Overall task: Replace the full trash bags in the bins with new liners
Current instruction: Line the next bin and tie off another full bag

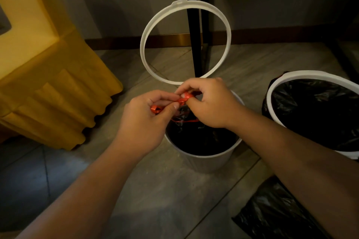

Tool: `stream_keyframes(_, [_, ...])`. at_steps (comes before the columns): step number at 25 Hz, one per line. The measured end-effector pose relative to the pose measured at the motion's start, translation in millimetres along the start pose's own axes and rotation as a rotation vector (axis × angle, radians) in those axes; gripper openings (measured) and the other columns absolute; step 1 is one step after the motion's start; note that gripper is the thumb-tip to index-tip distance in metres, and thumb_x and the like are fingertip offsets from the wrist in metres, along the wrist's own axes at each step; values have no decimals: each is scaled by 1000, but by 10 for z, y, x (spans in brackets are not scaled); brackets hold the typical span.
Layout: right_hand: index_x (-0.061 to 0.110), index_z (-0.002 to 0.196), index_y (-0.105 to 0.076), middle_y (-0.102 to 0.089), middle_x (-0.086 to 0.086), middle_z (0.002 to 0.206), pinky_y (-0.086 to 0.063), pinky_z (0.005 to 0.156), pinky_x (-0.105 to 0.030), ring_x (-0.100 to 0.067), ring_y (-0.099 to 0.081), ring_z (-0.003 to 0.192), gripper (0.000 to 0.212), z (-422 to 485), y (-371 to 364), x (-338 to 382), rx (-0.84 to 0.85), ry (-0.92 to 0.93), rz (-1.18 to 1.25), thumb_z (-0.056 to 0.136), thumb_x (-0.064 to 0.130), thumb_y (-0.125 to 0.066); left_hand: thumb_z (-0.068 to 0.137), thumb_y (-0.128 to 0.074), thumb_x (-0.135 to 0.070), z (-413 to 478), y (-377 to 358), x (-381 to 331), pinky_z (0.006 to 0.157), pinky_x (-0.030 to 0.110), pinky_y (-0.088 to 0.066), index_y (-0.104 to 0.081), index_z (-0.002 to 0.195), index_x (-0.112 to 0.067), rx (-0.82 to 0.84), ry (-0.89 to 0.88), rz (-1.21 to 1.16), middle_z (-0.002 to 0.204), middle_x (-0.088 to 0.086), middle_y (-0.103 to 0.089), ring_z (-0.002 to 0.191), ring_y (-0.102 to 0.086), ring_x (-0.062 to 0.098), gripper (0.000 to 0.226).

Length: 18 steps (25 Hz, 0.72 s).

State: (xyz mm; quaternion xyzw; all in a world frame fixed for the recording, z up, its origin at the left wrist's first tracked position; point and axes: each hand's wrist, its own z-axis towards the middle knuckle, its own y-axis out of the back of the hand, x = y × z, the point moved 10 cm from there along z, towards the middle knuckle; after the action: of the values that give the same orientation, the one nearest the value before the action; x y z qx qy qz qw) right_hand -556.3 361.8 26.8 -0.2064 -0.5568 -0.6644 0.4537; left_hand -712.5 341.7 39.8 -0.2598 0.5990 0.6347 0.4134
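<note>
Two white bins stand on the floor: one in the middle (206, 159) and one at the right edge (303, 77). One white ring (144, 44) is raised behind the middle bin. One loose black bag (272, 215) lies at bottom right. Two hands, left (147, 120) and right (209, 102), share one red drawstring (184, 99).

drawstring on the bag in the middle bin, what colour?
Orange-red, pinched between both hands above the black bag; the drawstring shows clearly in the head view.
</note>
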Motion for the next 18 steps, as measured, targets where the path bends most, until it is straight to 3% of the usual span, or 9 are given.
stream_keyframes(3, [7, 115, -77, -79, -7, 105, -60, 96, -38, -18, -76, 104, 23, 7, 40, -121, -50, -114, 451, 96, 6, -64, 95, -78, -18, -18, 35, 38, 81, 30, -62, -82, 101, -33, -50, 18, -20, 89, -16, -80, 86, -75, 0, 16])
stream_keyframes(5, [11, 111, -78, -81, -7, 98, -63, 90, -38, -19, -78, 97, 17, 32, 175, -150, -145, -114, 445, 100, 10, -65, 96, -77, -22, -31, 60, 102, 83, 36, -63, -82, 102, -36, -63, 59, -33, 87, -15, -80, 86, -76, 1, 16])
stream_keyframes(7, [15, 108, -77, -79, -6, 88, -64, 84, -36, -18, -78, 88, 16, 36, 259, -214, -225, -139, 445, 100, 6, -67, 95, -76, -31, -63, 82, 138, 79, 33, -62, -79, 101, -41, -80, 71, 23, 85, -16, -79, 83, -75, -1, 12])
stream_keyframes(9, [14, 103, -75, -74, -6, 76, -64, 78, -37, -20, -75, 79, 20, 34, 282, -346, -279, -238, 678, 99, -1, -62, 92, -76, -42, -110, 103, 142, 66, 27, -58, -77, 98, -43, -99, 79, 83, 81, -17, -77, 77, -72, 1, 6])
stream_keyframes(12, [9, 95, -76, -72, -8, 73, -61, 71, -37, -22, -74, 75, 21, 15, 379, -604, -387, -403, 1020, 98, 0, -57, 90, -78, -43, -182, 124, 267, 66, 40, -61, -80, 91, -33, -118, 170, -6, 80, -10, -77, 73, -70, 10, 10])
stream_keyframes(15, [9, 85, -80, -74, -14, 76, -63, 71, -39, -28, -76, 77, 23, -33, 595, -814, -507, -442, 956, 94, 1, -60, 90, -81, -33, -271, 64, 444, 63, 40, -58, -82, 86, -20, -107, 268, -104, 76, 6, -76, 62, -65, 13, 13])
stream_keyframes(18, [8, 103, -77, -74, -11, 75, -62, 66, -36, -25, -77, 75, 19, -116, 596, -1125, -529, -595, 1000, 95, 2, -61, 92, -81, -25, -403, -46, 724, 59, 35, -50, -78, 80, -8, -85, 394, -110, 64, 12, -68, 56, -56, 14, 20])
